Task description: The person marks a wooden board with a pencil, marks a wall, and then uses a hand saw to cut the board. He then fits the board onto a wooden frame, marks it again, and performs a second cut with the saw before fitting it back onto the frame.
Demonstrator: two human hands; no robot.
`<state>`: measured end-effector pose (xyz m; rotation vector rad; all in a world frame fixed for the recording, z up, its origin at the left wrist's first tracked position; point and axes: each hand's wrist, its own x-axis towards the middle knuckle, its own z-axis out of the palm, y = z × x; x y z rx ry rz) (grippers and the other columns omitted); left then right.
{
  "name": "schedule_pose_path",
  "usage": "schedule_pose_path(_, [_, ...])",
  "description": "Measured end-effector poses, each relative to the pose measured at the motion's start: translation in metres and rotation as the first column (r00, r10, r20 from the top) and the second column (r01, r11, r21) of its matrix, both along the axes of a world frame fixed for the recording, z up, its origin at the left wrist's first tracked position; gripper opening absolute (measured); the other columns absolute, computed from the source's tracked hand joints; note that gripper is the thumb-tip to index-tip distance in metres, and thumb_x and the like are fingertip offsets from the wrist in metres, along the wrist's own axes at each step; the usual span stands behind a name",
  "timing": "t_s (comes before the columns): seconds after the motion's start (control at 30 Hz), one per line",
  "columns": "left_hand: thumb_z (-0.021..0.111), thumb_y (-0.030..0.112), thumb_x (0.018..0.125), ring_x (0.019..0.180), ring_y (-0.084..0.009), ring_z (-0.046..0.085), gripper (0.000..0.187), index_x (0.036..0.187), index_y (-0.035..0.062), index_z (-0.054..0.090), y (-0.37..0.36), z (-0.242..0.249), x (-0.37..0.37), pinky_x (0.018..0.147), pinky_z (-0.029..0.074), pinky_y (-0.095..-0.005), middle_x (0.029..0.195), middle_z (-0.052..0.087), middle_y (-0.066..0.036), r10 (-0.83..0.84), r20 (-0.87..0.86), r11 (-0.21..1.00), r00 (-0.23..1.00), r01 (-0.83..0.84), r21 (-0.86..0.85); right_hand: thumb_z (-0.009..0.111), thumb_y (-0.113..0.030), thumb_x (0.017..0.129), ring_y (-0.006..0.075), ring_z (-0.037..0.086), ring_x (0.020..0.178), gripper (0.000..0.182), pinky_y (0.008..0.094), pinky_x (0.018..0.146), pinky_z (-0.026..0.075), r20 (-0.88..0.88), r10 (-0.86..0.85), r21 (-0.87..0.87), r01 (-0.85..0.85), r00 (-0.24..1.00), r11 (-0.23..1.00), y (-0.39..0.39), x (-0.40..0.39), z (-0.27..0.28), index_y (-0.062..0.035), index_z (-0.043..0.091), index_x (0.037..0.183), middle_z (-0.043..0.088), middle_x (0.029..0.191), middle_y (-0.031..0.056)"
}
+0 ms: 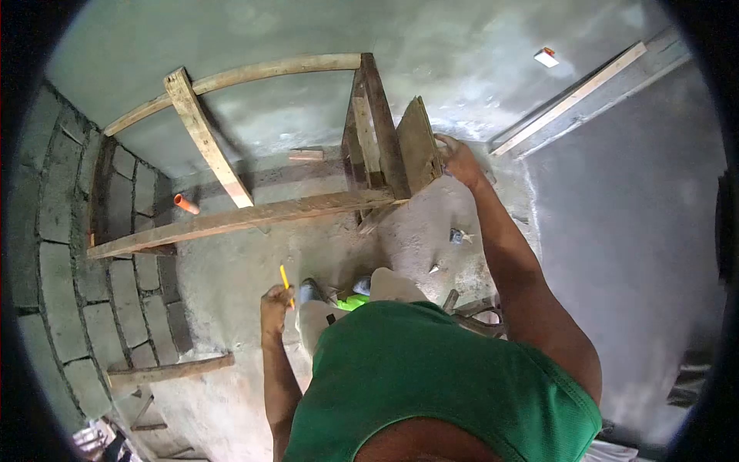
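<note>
A thin yellow pencil (285, 280) was gripped in the closed left hand (275, 302) at seven o'clock. A flat grey wooden board (419, 145) was clasped at its edge by the right hand (459, 161) at one o'clock, against a rough wooden frame (254, 138) beside the plastered wall (431, 46).
</note>
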<state>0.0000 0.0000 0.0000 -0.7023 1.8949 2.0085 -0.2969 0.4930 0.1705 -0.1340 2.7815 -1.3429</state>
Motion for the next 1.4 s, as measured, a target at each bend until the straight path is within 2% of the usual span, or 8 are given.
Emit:
schedule_pose_path(0.07, [0.07,0.018,0.082,0.069,-0.0129,0.061,0.024,0.101,0.0036,0.068,0.014,-0.026,0.005,0.067,0.052,-0.0287,0.081,0.065,0.0,0.015,-0.005,0.997,1.0,-0.014,0.072,0.063,-0.01,0.091,0.0118,0.063,0.08,0.037,0.0274,0.073,0.051,-0.138,0.001,0.182,0.024,0.99,0.983,0.037,-0.004,0.006,0.0006,0.06,0.126,0.072,0.094,0.0078])
schedule_pose_path(0.1, [0.07,0.017,0.082,0.07,-0.0127,0.061,0.025,0.103,0.0045,0.068,-0.079,-0.006,0.06,0.065,0.052,-0.0291,0.082,0.065,0.0,0.065,0.119,0.996,0.991,-0.072,0.051,0.063,-0.01,0.091,0.0118,0.063,0.08,0.037,0.0274,0.073,0.051,-0.052,-0.018,0.156,0.026,0.998,0.987,-0.027,0.027,-0.028,0.0006,0.06,0.126,0.072,0.094,0.0078])
schedule_pose_path(0.4, [0.068,0.011,0.086,0.071,-0.0109,0.059,0.038,0.121,0.0081,0.057,-0.114,0.04,-0.086,0.061,0.051,-0.0255,0.083,0.06,0.001,-0.088,-0.103,0.985,0.991,0.102,0.136,0.058,-0.027,0.096,0.0169,0.065,0.063,0.031,0.0302,0.048,0.052,-0.2,-0.455,0.178,0.489,0.868,0.854,-0.022,0.015,-0.049,0.0011,0.064,0.107,0.069,0.084,0.0117])
schedule_pose_path(0.63, [0.068,0.017,0.091,0.076,-0.0132,0.061,0.024,0.108,0.003,0.059,-0.017,0.177,-0.247,0.067,0.051,-0.0261,0.09,0.062,-0.004,-0.328,-0.262,0.915,0.908,0.375,0.152,0.056,-0.035,0.098,0.0149,0.063,0.066,0.037,0.0287,0.055,0.053,0.087,-0.597,-0.161,0.602,0.798,0.782,-0.07,0.052,0.013,0.0,0.063,0.109,0.069,0.088,0.011])
schedule_pose_path(0.97, [0.072,0.032,0.088,0.075,-0.0136,0.063,0.036,0.107,0.0034,0.062,0.212,0.244,-0.321,0.069,0.052,-0.0271,0.09,0.066,-0.004,-0.697,-0.366,0.69,0.617,0.716,-0.105,0.067,-0.028,0.09,0.0304,0.066,0.097,0.03,0.0372,0.085,0.051,-0.071,-0.168,-0.048,0.165,0.983,0.985,-0.081,0.078,0.051,-0.0048,0.066,0.109,0.068,0.107,0.0149])
schedule_pose_path(1.17, [0.069,0.034,0.09,0.072,-0.013,0.062,0.033,0.104,0.0047,0.064,0.263,0.226,-0.331,0.066,0.05,-0.0266,0.088,0.066,-0.003,-0.817,-0.271,0.572,0.508,0.772,-0.278,0.066,-0.026,0.089,0.0372,0.064,0.087,0.025,0.043,0.077,0.051,-0.336,-0.197,-0.019,0.202,0.921,0.979,-0.077,0.074,0.014,-0.0029,0.066,0.099,0.063,0.099,0.0219])
schedule_pose_path(1.3, [0.062,0.036,0.094,0.08,-0.017,0.063,0.034,0.107,0.0048,0.065,0.264,0.246,-0.378,0.073,0.05,-0.031,0.092,0.067,-0.007,-0.791,-0.316,0.604,0.524,0.583,-0.544,0.066,-0.025,0.089,0.0374,0.063,0.079,0.025,0.0444,0.071,0.049,-0.122,-0.287,-0.022,0.287,0.95,0.958,-0.073,0.076,0.0,0.0001,0.064,0.089,0.061,0.088,0.0236])
schedule_pose_path(1.4, [0.053,0.04,0.097,0.09,-0.0252,0.064,0.04,0.11,0.004,0.064,0.276,0.253,-0.422,0.084,0.049,-0.0387,0.098,0.067,-0.012,-0.724,-0.609,0.686,0.324,0.433,-0.585,0.066,-0.025,0.09,0.0361,0.059,0.07,0.029,0.0435,0.067,0.047,-0.196,-0.342,-0.098,0.329,0.919,0.939,-0.08,0.07,0.001,0.0023,0.061,0.082,0.059,0.079,0.0236])
